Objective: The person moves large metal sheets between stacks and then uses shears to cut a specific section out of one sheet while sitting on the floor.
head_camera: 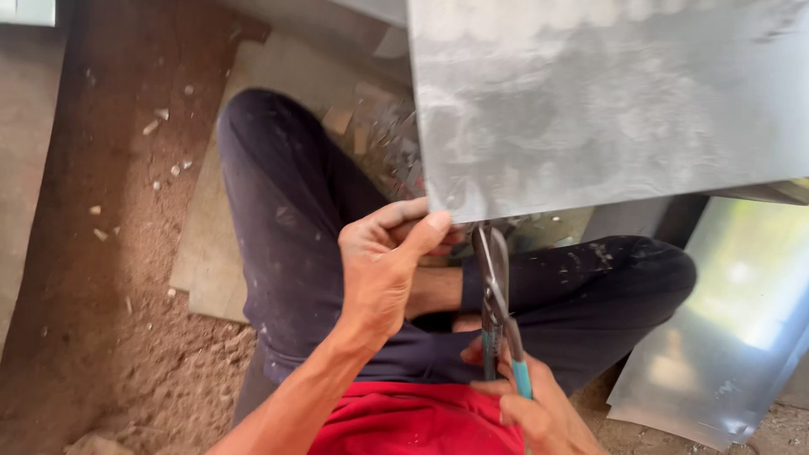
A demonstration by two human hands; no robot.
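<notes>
I sit cross-legged on the dirt floor (109, 278). My left hand (383, 265) pinches the near corner of a big grey metal sheet (607, 101), thumb on top and fingers under it. The sheet is up in front of me, over my knees. My right hand (527, 404) is closed around the blue handles of the tin snips (497, 312). The snip blades point up and touch the sheet's edge, just beside my left thumb. Another shiny sheet (725, 337) lies on the floor by my right knee.
</notes>
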